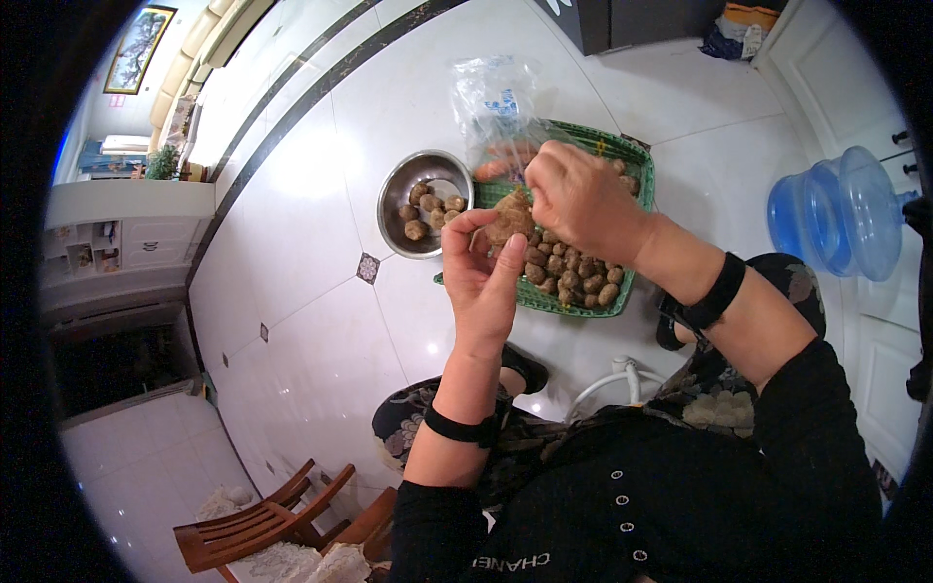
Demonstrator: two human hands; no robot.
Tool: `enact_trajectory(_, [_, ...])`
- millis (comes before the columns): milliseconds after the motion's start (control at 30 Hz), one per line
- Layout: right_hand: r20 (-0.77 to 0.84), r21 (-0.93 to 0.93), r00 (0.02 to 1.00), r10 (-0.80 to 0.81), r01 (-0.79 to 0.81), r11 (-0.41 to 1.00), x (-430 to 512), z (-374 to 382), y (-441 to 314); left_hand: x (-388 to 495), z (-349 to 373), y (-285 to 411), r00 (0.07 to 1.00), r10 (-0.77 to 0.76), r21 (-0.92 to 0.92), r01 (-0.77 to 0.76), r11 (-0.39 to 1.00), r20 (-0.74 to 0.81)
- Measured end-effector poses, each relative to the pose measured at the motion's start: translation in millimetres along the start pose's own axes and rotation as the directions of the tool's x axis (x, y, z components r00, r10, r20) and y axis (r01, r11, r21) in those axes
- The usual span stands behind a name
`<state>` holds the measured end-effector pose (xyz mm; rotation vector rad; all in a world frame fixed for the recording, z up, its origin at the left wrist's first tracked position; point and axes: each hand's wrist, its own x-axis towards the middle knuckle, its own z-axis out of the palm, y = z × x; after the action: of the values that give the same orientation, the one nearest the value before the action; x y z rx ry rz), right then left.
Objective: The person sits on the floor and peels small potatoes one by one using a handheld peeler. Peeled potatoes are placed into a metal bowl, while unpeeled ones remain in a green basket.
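Note:
My left hand (485, 259) holds a large brown taro corm (510, 217) between its thumb and fingers. My right hand (583, 197) is closed at the corm's upper right side; whether something is pinched in its fingers is hidden. Below both hands lies a green woven basket (619, 310) with many small round taro-like tubers (576, 273). A steel bowl (386, 211) with several similar tubers stands at the basket's left. At the basket's far edge a clear plastic bag (488, 95) with blue print lies over some orange-brown things, perhaps carrots (503, 164).
A large blue water bottle (831, 211) lies by white cabinets on the right. A wooden chair (270, 521) stands at the lower left. My knees and a white stool leg (605, 382) are near the basket. A dark cabinet (656, 25) stands beyond, on the tiled floor (306, 306).

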<state>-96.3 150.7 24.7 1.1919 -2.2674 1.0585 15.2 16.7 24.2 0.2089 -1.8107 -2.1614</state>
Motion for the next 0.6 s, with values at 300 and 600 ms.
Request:
enact_trajectory(300, [0.146,0.077,0.92,0.365,-0.378,0.923,-1.1,-7.6,24.9,1.7,-18.3,-4.2,0.956,-0.279,-0.648,0.27,0.712,0.092])
enact_trajectory(600, [0.349,0.294,0.882,0.317,-0.425,0.856,6.0,-4.5,-9.8,6.1,-22.1,-24.9,0.902,-0.295,-0.726,0.429,0.538,0.315])
